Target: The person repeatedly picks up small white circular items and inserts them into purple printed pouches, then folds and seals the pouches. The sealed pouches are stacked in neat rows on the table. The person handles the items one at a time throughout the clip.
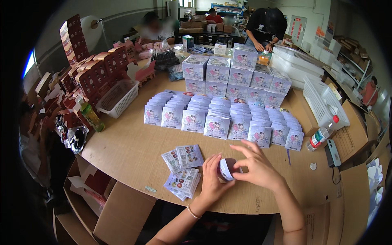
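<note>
while my left hand (212, 176) is clamping a bowed lilac packet (225, 170), my right hand (255, 167) is sitting at its edge, can't tell if it's pinching.

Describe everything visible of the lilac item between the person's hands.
The lilac item is small, with a pale, curved band on its left and a dark brownish area on its right. It looks thin and smooth; material and contents are unclear. The left hand grips its left side above the table; the right hand is at its right, its exact contact unclear.
</note>
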Demonstrator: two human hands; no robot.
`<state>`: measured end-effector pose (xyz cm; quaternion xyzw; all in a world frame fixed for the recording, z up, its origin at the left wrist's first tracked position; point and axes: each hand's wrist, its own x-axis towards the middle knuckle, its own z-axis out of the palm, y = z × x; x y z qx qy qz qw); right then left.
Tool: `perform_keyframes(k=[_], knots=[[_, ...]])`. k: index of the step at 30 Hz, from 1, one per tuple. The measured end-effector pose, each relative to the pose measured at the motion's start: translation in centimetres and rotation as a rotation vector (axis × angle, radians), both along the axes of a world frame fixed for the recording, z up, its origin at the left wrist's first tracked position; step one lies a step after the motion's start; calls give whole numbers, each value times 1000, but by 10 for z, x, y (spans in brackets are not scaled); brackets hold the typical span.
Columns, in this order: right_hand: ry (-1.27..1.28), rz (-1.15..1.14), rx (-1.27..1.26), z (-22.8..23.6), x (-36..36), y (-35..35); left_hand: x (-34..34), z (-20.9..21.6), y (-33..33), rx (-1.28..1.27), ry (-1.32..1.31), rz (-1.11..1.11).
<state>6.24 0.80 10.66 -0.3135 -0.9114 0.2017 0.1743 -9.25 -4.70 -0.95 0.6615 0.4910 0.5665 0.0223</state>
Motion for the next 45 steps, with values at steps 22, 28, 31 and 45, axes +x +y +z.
perform_keyframes(k=[22, 28, 31, 45], knots=[[944, -359, -800, -58, 13, -2, 4, -6, 0, -76, 120, 29], [1299, -500, -944, -63, 13, -3, 6, -10, 0, -180, 74, 8], [1310, -511, -924, -63, 15, -4, 7, -7, -1, -203, 129, 37], [731, -279, -227, -21, 6, -32, 8, -20, 3, 51, -112, -67]])
